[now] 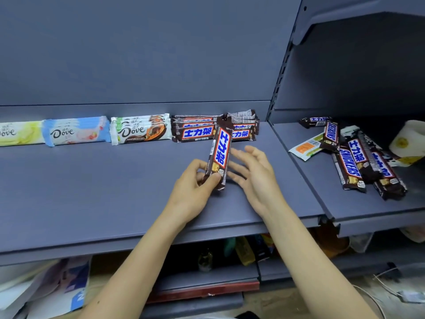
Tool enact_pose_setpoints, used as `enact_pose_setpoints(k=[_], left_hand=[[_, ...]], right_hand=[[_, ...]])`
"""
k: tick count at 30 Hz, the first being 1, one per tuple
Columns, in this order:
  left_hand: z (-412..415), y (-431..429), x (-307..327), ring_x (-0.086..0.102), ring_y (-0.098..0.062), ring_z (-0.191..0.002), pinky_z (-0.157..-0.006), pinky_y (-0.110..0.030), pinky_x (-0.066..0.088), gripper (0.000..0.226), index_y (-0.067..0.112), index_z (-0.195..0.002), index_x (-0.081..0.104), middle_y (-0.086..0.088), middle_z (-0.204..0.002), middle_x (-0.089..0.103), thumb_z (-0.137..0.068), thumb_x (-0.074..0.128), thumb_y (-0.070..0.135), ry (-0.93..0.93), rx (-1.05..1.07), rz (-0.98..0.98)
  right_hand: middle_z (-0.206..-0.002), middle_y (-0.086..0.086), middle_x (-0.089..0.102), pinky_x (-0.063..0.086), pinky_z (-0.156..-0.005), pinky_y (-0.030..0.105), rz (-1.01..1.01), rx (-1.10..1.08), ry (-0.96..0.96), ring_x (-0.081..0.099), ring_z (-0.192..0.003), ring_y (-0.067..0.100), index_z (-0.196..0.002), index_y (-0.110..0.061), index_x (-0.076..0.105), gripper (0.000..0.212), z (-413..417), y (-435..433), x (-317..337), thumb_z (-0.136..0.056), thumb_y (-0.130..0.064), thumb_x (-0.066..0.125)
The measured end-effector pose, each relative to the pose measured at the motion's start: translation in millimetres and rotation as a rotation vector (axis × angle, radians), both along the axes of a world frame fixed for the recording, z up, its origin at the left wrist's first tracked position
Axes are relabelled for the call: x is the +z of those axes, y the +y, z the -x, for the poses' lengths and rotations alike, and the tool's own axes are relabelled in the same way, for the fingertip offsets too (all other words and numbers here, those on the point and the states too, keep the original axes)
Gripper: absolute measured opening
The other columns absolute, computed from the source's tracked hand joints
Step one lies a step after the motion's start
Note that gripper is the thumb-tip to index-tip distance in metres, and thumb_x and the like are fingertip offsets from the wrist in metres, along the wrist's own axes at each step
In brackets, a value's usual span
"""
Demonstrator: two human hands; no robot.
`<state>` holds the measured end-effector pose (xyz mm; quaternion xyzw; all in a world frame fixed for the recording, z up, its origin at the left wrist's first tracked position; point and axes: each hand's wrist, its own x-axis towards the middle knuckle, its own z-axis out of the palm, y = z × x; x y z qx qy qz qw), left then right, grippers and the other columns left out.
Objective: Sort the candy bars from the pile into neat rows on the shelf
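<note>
Hands [193, 188] [256, 174], bar [220, 153] — seemingly over open shelf [92, 192]

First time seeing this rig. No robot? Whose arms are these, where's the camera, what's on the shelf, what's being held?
There is no robot here. A person works with bare hands, and the single picture comes from a wide-angle camera worn on their head, looking forward and down.

The left hand pinches the lower end of a brown Snickers bar, which stands tilted above the grey shelf. The right hand is open beside the bar; I cannot tell whether it touches it.

Along the back of the shelf lie sorted rows: three kinds of Dove bars and, to their right, stacked Snickers bars. On the neighbouring shelf to the right lies the unsorted pile, mostly Snickers bars crossing each other.
</note>
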<state>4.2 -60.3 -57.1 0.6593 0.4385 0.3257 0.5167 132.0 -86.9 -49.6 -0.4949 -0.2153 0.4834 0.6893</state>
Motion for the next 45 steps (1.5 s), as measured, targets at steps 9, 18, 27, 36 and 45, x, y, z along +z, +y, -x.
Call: enact_pose_setpoints(k=[9,18,27,36,45], left_hand=[[13,-5,-3,0.054,0.014,-0.07,-0.063,0.001,0.037,0.011,0.025,-0.097,0.056,0.015,-0.08,0.062,-0.088,0.056,0.02,0.202,0.079,-0.265],[45,19,-25,0.053,-0.026,-0.102,-0.081,-0.015,0.025,0.019,0.013,-0.104,0.063,-0.003,-0.108,0.063,-0.086,0.056,0.012,0.446,0.178,-0.47],[44,20,-29,0.05,-0.026,-0.1,-0.084,-0.034,0.04,0.032,0.018,-0.093,0.064,0.002,-0.1,0.064,-0.078,0.042,0.035,0.549,0.138,-0.519],[46,22,-30,0.05,-0.023,-0.102,-0.087,-0.033,0.04,0.032,0.019,-0.093,0.064,0.004,-0.101,0.065,-0.078,0.041,0.035,0.518,0.117,-0.496],[49,20,-31,0.049,-0.022,-0.102,-0.087,-0.032,0.039,0.029,0.018,-0.094,0.064,0.004,-0.101,0.065,-0.08,0.043,0.033,0.475,0.107,-0.498]], right_hand=[[-0.089,0.002,0.066,0.053,-0.07,0.023,-0.011,0.19,-0.282,0.062,-0.074,0.011,-0.113,-0.008,0.058,0.023,-7,24,12,-0.091,-0.006,0.052],[-0.121,0.004,0.063,0.04,-0.093,0.028,0.071,0.349,-1.651,0.054,-0.113,0.023,-0.121,-0.022,0.061,0.032,-18,102,28,-0.09,-0.021,0.057],[-0.124,-0.001,0.062,0.04,-0.093,0.027,0.014,0.455,-1.72,0.056,-0.113,0.018,-0.119,-0.021,0.062,0.032,-13,141,36,-0.088,-0.02,0.059],[-0.119,0.001,0.066,0.041,-0.09,0.029,0.018,0.48,-1.68,0.058,-0.108,0.019,-0.116,-0.02,0.064,0.029,-1,140,27,-0.087,-0.023,0.061],[-0.12,0.004,0.064,0.044,-0.096,0.034,0.07,0.506,-1.706,0.058,-0.111,0.021,-0.116,-0.017,0.064,0.03,-5,146,17,-0.086,-0.017,0.062]])
